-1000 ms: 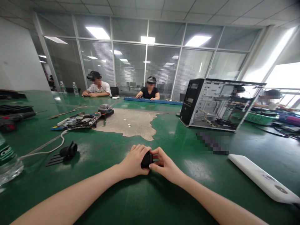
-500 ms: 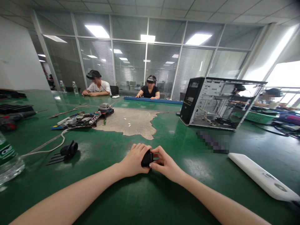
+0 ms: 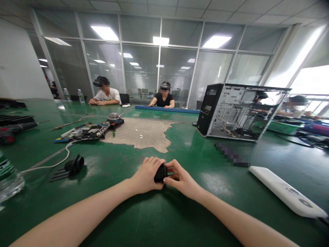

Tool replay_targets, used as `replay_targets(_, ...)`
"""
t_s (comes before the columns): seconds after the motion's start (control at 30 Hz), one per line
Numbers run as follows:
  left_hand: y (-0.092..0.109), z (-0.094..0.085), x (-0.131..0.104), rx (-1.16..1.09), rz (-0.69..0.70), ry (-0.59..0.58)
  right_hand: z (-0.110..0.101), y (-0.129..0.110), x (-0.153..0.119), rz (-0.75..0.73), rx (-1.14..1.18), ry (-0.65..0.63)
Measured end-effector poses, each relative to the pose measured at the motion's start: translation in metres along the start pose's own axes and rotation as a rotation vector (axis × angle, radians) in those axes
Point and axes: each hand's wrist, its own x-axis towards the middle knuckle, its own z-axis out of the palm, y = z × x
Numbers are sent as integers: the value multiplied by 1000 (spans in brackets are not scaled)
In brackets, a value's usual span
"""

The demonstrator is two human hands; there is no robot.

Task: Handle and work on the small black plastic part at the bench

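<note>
A small black boxy object [image 3: 159, 173] sits between my two hands, low over the green table [image 3: 123, 219]; its exact kind does not show. My left hand [image 3: 147, 174] wraps round it from the left, fingers over the top and thumb below. From the right, my right hand [image 3: 181, 178] pinches its near edge between thumb and fingertips. Much of the object is hidden behind the fingers. To the left lies a black part with several long prongs [image 3: 73, 166], apart from both hands.
An opened computer case [image 3: 213, 111] stands at the back right. A circuit board [image 3: 83, 132] lies left, with a cable [image 3: 65, 156] before it. A water bottle [image 3: 10, 178] is at the left edge, a white power bank-like slab [image 3: 285, 190] at right. Two people [image 3: 164, 97] sit opposite.
The view has shifted very slightly. Both hands keep the same hold on the black object, with no clear movement.
</note>
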Motion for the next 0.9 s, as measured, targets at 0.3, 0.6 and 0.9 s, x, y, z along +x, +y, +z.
replay_targets(0.3,2,0,1,-16,-16,12,1,4,3,44,-12,64)
replay_targets(0.6,0,1,-1,-14,-6,7,0,-1,0,-8,-3,10)
replay_targets(0.9,2,-1,1,-14,-20,16,0,8,3,44,-5,32)
